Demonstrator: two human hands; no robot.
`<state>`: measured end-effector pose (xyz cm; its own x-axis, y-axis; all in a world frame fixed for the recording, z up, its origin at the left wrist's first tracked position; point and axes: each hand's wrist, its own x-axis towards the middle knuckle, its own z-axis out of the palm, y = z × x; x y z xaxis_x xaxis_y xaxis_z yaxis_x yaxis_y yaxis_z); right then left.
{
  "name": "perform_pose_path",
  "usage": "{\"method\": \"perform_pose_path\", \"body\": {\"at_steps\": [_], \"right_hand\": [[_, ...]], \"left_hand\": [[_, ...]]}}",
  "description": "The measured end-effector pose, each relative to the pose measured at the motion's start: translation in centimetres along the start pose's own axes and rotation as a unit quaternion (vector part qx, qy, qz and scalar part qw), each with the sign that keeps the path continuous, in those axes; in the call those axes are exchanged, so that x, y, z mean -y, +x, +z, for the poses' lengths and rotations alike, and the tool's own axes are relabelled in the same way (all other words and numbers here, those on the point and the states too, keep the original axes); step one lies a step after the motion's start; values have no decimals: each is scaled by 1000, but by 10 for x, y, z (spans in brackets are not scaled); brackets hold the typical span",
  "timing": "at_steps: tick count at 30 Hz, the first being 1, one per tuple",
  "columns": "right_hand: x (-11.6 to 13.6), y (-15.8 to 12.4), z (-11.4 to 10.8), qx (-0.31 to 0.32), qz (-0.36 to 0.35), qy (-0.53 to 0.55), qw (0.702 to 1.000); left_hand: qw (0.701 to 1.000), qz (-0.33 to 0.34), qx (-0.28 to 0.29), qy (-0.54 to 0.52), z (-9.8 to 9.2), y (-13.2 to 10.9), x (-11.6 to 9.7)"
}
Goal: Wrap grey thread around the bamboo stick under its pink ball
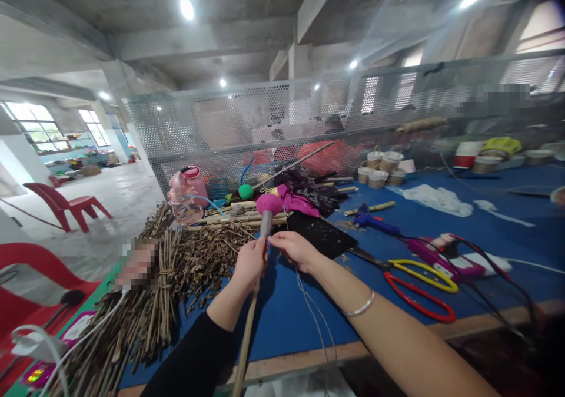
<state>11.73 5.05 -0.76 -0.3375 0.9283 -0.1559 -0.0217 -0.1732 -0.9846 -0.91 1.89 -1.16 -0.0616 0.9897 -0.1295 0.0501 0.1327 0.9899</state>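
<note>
My left hand (250, 261) is closed around a wooden stick (246, 341), whose lower end runs down past the table's front edge. At its upper end sits a round magenta ball (269, 204), with a greyish wrapped neck (266, 225) just below. Beside it, my right hand (296, 250) pinches a thin pale string (314, 311) close to the left fingertips. Loose strands of this string hang from the right hand over the table edge. A black flat sheet (324, 235) lies behind the right hand.
Dried twigs (165, 291) pile up at the left. Scissors (424, 276) with yellow and red handles, a blue glue gun (375, 220) and a purple power strip (441, 258) lie at the right. Behind stand a pink jug (189, 182), small pots (379, 170) and a perforated metal screen (220, 120).
</note>
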Motion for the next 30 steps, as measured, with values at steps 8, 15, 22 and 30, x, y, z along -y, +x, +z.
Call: {"method": "perform_pose_path", "body": {"at_steps": [8, 15, 22, 30], "right_hand": [[2, 5, -4, 54, -61, 51, 995], [0, 8, -20, 195, -80, 102, 972], [0, 7, -17, 136, -98, 72, 983], [2, 7, -17, 68, -108, 34, 991]], "left_hand": [[963, -64, 111, -237, -6, -5, -14], [867, -154, 289, -375, -8, -10, -11], [983, 42, 68, -168, 13, -10, 1], [992, 115, -58, -5, 4, -5, -1]]}}
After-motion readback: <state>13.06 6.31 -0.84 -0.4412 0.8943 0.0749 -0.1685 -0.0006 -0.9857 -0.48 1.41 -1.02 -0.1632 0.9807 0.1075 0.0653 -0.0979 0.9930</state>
